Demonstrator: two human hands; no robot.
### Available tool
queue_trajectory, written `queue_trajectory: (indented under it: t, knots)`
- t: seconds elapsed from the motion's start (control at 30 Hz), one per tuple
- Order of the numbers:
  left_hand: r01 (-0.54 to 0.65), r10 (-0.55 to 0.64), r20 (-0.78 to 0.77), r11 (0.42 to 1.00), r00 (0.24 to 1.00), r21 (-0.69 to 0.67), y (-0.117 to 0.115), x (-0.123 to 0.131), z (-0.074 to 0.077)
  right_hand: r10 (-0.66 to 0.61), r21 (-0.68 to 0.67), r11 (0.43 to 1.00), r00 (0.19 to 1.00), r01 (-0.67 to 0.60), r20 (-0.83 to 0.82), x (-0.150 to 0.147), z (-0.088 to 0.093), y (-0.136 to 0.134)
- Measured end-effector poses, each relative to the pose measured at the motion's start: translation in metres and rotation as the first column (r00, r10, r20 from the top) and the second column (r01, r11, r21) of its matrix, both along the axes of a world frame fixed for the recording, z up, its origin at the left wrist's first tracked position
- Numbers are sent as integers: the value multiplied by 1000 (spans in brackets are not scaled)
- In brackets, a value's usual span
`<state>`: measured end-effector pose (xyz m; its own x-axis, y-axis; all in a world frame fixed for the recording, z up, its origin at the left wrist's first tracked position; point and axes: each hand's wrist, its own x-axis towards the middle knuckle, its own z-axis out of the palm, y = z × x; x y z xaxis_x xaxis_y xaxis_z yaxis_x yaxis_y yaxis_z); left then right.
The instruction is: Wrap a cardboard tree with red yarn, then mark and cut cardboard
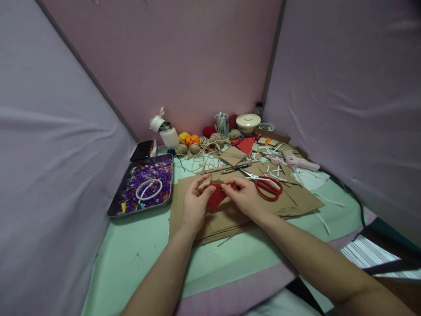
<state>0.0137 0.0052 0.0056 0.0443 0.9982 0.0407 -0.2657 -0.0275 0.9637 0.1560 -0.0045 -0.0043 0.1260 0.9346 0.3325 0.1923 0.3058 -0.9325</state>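
Both of my hands meet over a brown cardboard sheet [296, 202] on a pale green table. Between them is a small red triangular piece [215, 198]. My left hand [194, 204] pinches its left edge with thumb and fingers. My right hand [243, 195] pinches its top right edge, fingers curled. A thin bit of twine seems to run along the piece's top edge, too small to be sure. Red-handled scissors [268, 186] lie just right of my right hand.
A metal tray [115, 206] of purple beads with a white ring stands at left. Twine balls [197, 147], a white bottle [169, 134], a lidded bowl [248, 123], a pen [235, 168], a glue gun [299, 162] and cardboard scraps crowd the back. Purple cloth walls close in on three sides.
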Motion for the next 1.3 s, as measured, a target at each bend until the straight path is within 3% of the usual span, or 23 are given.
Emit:
queue_trajectory:
  t: [0.07, 0.3, 0.57, 0.73, 0.87, 0.97, 1.13, 1.23, 1.3]
  knots:
    - [80, -77, 60, 996, 995, -49, 0, 0, 2, -15, -15, 1000, 999, 15, -35, 1, -1, 2]
    - [127, -70, 240, 965, 968, -230, -1, 1, 7, 12, -38, 999, 997, -15, -77, 0, 1, 1]
    - [-105, 118, 80, 983, 990, -151, -6, 10, -2, -66, 26, 998, 997, 65, 37, -5, -3, -6]
    - [-166, 171, 45, 980, 984, -113, 0, 4, -3, 1, 61, 998, 991, -9, 134, -3, -1, -5]
    - [-194, 204, 67, 972, 977, -132, 9, -5, 0, 26, 210, 974, 967, -81, 254, 2, 0, -3]
    - [-195, 208, 67, 969, 976, -153, 11, -7, 0, 27, 278, 949, 917, -149, 399, 7, 0, -3]
    - [-156, 163, 17, 965, 986, -209, 12, -9, -5, -38, 280, 939, 750, -199, 661, 14, 3, -3]
    - [-131, 97, -187, 975, 978, -178, 13, -12, -7, -68, 308, 917, 663, -252, 745, 17, 5, -2]
    - [-82, 30, -360, 988, 933, -128, 11, -14, -6, -74, 317, 899, 607, -303, 791, 19, 5, -1]
